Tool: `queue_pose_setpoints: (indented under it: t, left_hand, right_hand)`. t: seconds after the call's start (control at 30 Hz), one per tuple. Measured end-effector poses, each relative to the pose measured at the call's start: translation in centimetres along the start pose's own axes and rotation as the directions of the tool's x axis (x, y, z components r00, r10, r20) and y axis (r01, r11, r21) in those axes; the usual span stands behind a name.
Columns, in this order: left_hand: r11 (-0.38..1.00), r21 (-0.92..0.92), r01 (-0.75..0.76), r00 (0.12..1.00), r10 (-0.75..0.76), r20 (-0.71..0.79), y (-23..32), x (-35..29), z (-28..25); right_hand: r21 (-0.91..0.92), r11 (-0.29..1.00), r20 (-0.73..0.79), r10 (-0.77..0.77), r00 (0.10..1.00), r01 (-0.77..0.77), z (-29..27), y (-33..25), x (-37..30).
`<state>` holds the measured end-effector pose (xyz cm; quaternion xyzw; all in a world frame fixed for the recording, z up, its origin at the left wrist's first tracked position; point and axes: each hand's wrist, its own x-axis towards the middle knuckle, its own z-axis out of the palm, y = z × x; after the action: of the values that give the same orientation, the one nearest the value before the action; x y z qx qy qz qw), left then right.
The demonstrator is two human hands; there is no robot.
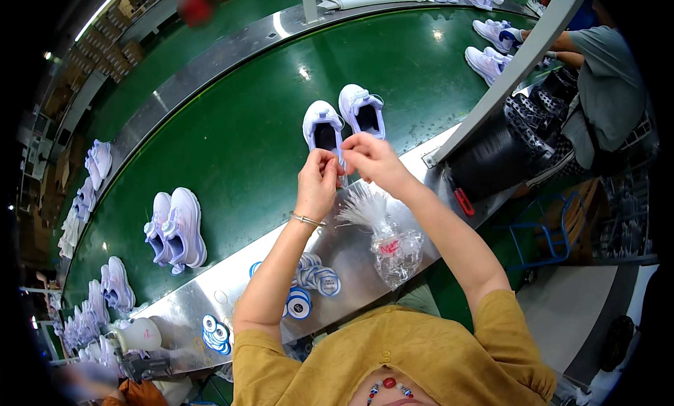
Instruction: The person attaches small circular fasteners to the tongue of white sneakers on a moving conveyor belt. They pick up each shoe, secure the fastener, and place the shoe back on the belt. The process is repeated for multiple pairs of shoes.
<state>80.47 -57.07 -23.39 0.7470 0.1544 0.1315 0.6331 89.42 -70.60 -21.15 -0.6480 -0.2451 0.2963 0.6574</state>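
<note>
A pair of white-lilac sneakers stands in front of me on the green belt, the left sneaker [316, 114] and the right sneaker [351, 95] side by side with dark insoles showing. At the near end of the left sneaker my left hand [318, 185] is closed in a pinch. My right hand [379, 165] is beside it, thumb and fingers also drawn together close to the left fingertips. Whatever lies between the fingers is too thin to make out. Below my right hand, a bundle of clear plastic strands [379, 227] in a clear bag rests on the metal ledge.
Blue-and-white round tags [300, 305] lie under my left forearm, with more tags [216, 334] farther left. Another sneaker pair [184, 227] sits on the belt at left. A slanted post [505, 72] rises at right, near a red-handled tool [463, 201]. A co-worker [609, 83] handles sneakers beyond.
</note>
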Motion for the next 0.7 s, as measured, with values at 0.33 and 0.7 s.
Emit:
queue_pose_setpoints:
  t: [0.33, 0.7]
  left_hand:
    - [0.999, -0.016, 0.046, 0.998, -0.047, -0.049, 0.2, -0.5, -0.6]
    - [0.993, 0.038, -0.109, 0.994, 0.108, 0.026, -1.2, -0.3, -3.3]
  right_hand:
    - [0.214, 0.976, -0.064, 0.042, 0.997, -0.027, 1.2, 2.0, 0.9]
    - [0.181, 0.976, 0.109, 0.107, 0.988, -0.125, 0.8, 2.2, 1.5]
